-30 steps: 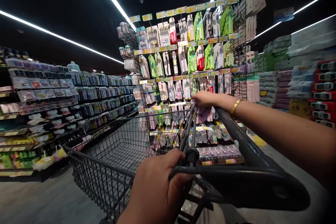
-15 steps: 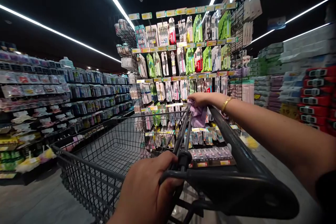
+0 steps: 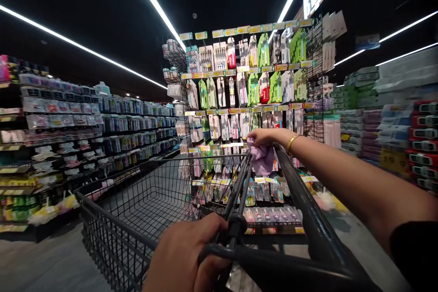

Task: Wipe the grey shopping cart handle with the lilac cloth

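At the bottom, my left hand (image 3: 186, 253) is wrapped around the dark frame of a shopping cart (image 3: 112, 212), beside its handle. My right hand (image 3: 263, 136) reaches across from the right, a gold-coloured bangle (image 3: 291, 144) on its wrist. Its fingers are closed on a crumpled purple cloth (image 3: 263, 159), pressed against the far end of the cart's rim bars. The cloth hangs down between these bars and the thick handle bar (image 3: 304, 196). Some fingertips of both hands are hidden.
Straight ahead stands a wire rack of packaged toothbrushes (image 3: 242, 86) with price tags. Shelves of packaged goods (image 3: 137, 123) run along the left. Stacked packs (image 3: 362, 137) and red boxes (image 3: 424, 146) stand at the right. Grey floor (image 3: 48, 264) shows beside the cart.
The view has tilted upward and turned slightly left, so the rack sits lower and farther right. Both hands keep their grips; the right hand and cloth have shifted only slightly.
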A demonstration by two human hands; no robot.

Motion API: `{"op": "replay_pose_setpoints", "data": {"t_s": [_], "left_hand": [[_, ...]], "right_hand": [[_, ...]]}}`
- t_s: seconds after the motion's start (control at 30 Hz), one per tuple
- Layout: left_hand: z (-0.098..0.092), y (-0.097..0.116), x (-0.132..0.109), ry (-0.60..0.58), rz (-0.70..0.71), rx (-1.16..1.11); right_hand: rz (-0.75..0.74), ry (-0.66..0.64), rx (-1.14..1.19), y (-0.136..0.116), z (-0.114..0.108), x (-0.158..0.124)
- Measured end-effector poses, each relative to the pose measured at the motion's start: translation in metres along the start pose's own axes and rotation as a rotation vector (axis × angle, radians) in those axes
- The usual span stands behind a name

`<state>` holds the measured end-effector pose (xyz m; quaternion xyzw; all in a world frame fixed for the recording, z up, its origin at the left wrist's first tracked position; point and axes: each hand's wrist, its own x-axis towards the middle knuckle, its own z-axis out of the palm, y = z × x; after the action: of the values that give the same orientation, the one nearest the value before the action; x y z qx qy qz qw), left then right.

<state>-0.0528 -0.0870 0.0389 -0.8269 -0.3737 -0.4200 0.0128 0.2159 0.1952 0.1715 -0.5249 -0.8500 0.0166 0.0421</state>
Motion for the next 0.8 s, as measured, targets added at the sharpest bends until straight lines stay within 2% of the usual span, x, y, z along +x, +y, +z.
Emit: {"op": "replay_pose_setpoints", "data": {"t_s": [0.13, 0.33, 0.43, 0.53, 0.57, 0.67, 0.73, 0.8], "left_hand": [[0.003, -0.004, -0.001, 0.06, 0.009, 0.001], [-0.001, -0.002, -0.003, 0.039, -0.012, -0.015], [-0.006, 0.004, -0.003, -0.023, -0.059, -0.022], [-0.008, 0.008, -0.001, -0.042, -0.087, -0.011], [-0.007, 0.009, 0.0, -0.041, -0.089, -0.006], [-0.002, 0.01, 0.004, -0.041, -0.08, 0.025], [0.003, 0.01, 0.006, -0.035, -0.058, 0.052], [0.007, 0.011, 0.008, -0.021, -0.055, 0.075]], "right_hand": [[0.051, 0.088, -0.052, 0.019, 0.007, 0.015], [0.131, 0.426, -0.011, 0.042, 0.01, -0.002], [0.156, 0.56, 0.1, 0.041, 0.023, -0.035], [0.157, 0.665, 0.243, 0.021, 0.047, -0.093], [0.133, 0.712, 0.308, 0.011, 0.057, -0.115], [-0.054, 1.003, 0.727, -0.018, 0.08, -0.167], [-0.191, 1.195, 0.727, -0.029, 0.085, -0.177], [-0.166, 1.229, 0.707, -0.031, 0.08, -0.166]]}}
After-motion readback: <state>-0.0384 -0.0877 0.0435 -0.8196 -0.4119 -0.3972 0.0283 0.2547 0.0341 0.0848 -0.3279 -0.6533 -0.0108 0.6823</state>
